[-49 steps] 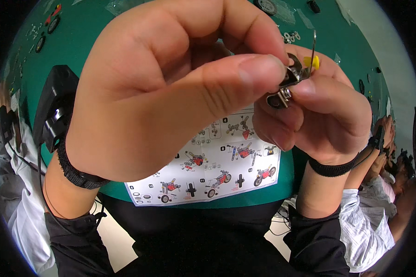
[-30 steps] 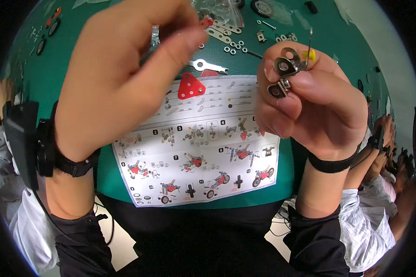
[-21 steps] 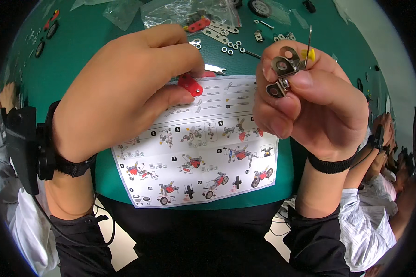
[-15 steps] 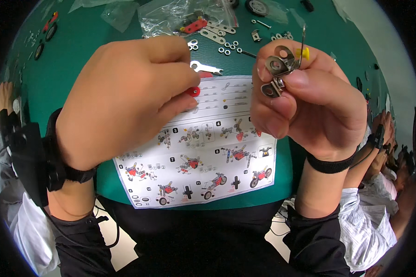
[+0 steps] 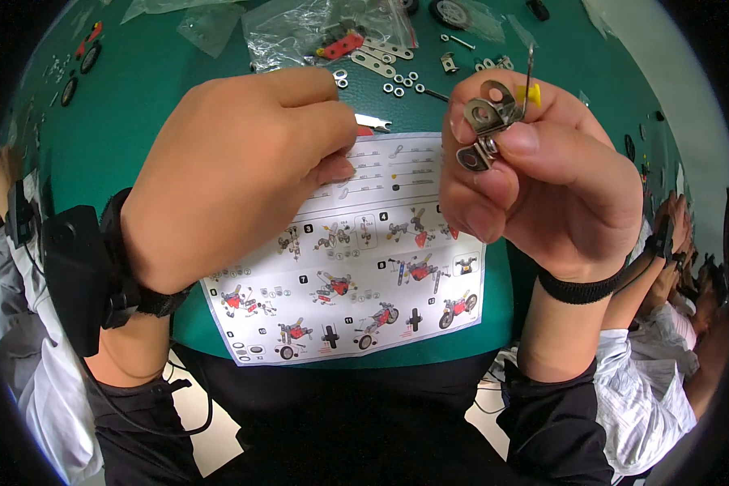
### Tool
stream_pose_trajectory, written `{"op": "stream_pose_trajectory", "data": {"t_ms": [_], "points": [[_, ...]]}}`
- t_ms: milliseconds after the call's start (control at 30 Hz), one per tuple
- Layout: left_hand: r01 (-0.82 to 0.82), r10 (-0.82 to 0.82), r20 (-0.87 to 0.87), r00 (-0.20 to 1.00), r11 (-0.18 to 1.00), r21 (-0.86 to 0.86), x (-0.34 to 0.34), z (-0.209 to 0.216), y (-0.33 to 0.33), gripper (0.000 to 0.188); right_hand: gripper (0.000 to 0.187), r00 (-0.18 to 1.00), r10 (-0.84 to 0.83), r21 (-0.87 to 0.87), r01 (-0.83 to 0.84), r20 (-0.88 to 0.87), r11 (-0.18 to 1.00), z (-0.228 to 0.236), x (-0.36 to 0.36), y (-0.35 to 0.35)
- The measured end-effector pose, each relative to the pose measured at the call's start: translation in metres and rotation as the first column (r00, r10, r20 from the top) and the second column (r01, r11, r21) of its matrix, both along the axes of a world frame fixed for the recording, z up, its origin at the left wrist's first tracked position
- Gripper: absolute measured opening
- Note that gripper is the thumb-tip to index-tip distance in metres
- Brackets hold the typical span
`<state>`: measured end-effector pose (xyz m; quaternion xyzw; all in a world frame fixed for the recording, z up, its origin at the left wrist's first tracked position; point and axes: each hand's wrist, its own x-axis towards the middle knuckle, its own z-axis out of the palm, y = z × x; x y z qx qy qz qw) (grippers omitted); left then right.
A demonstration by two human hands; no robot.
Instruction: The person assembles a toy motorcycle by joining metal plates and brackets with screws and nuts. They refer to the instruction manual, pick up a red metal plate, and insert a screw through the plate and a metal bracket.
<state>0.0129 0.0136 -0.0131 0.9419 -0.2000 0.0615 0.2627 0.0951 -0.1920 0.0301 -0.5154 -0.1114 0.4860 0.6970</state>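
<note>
My left hand [image 5: 239, 170] is closed in a pinch above the upper left of a printed instruction sheet [image 5: 340, 271]. A sliver of a red plate [image 5: 365, 131] shows past its fingers; the rest is hidden. My right hand [image 5: 563, 178] grips a small assembly of bent metal brackets [image 5: 484, 117] between thumb and fingers, raised over the sheet's right edge. Rounded tabs with holes stick out from the assembly, and a yellow piece [image 5: 530, 95] sits behind it. Beyond the left fingers, a flat metal wrench [image 5: 373, 122] is partly covered.
Several loose nuts [image 5: 398, 84], perforated metal strips [image 5: 373, 63] and a clear plastic bag [image 5: 287, 32] lie on the green table [image 5: 138, 81] beyond my hands. A black wheel [image 5: 449, 13] rests at the far side. Other people sit along both sides.
My left hand has shifted slightly right, covering more of the wrench. The red plate's holed end, visible between its fingers before, is now hidden. My right hand stays put.
</note>
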Motion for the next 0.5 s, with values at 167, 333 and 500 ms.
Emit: {"op": "stream_pose_trajectory", "data": {"t_ms": [167,333,500], "points": [[0.031,-0.031,0.035,0.999,0.999,0.009,0.0001,-0.0023,-0.0009,0.023,0.023,1.0,0.003,0.0,-0.003,0.013,1.0,0.0007,-0.0001,-0.0004],[0.075,-0.07,0.047,0.996,0.993,-0.095,0.0008,-0.0026,-0.0046,0.022,0.023,1.0,-0.005,0.006,0.005,0.027,1.0,0.0003,-0.0002,-0.0003],[0.147,-0.157,0.152,0.976,0.986,0.078,0.0022,-0.0044,-0.0083,0.019,0.022,1.0,-0.006,-0.032,0.006,0.025,0.999,0.0034,-0.0001,-0.0008]]}}
